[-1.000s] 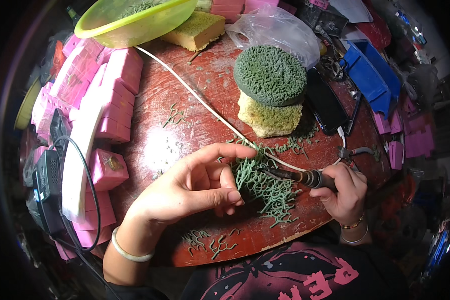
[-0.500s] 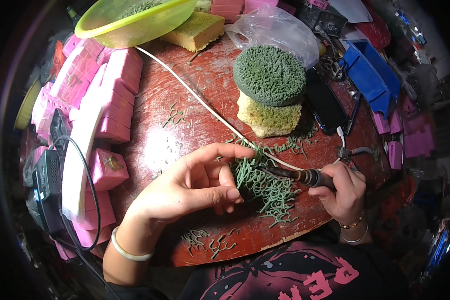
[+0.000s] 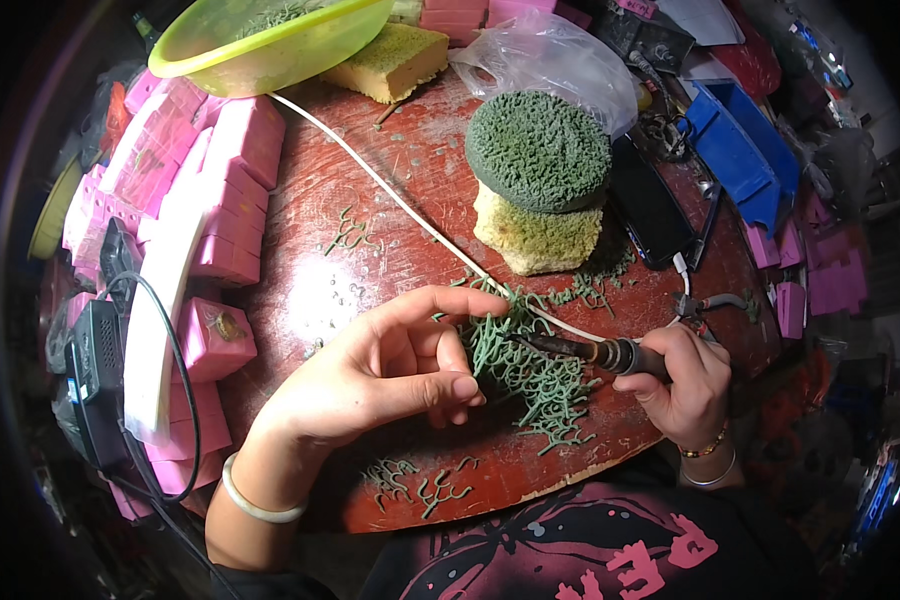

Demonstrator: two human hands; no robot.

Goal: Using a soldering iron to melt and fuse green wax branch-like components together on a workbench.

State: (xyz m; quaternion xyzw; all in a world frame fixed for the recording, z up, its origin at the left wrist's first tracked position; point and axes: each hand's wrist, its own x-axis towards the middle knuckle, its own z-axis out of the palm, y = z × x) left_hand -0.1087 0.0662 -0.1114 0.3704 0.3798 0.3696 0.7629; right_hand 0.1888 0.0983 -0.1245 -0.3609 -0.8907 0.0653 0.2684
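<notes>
My right hand (image 3: 685,385) grips the dark handle of a soldering iron (image 3: 607,353), its tip pointing left into a pile of thin, branching green pieces (image 3: 535,385). Next to that tip, my left hand (image 3: 400,365) stretches its index finger to the pile's upper left edge. Its thumb meets the curled fingers; whatever they may pinch is hidden. Behind the pile, a round green disc with a rough top (image 3: 538,150) rests on a worn yellow sponge (image 3: 538,235).
A white cable (image 3: 390,190) crosses the red table (image 3: 300,210). Pink blocks (image 3: 232,215) stack at left beside a black box (image 3: 98,375). A yellow-green bowl (image 3: 270,55), sponge block (image 3: 390,65) and plastic bag (image 3: 550,60) stand behind; a phone (image 3: 650,205) and blue bin (image 3: 738,150) lie right.
The iron's tip and my right hand have shifted very slightly to the left. My left hand keeps its place.
</notes>
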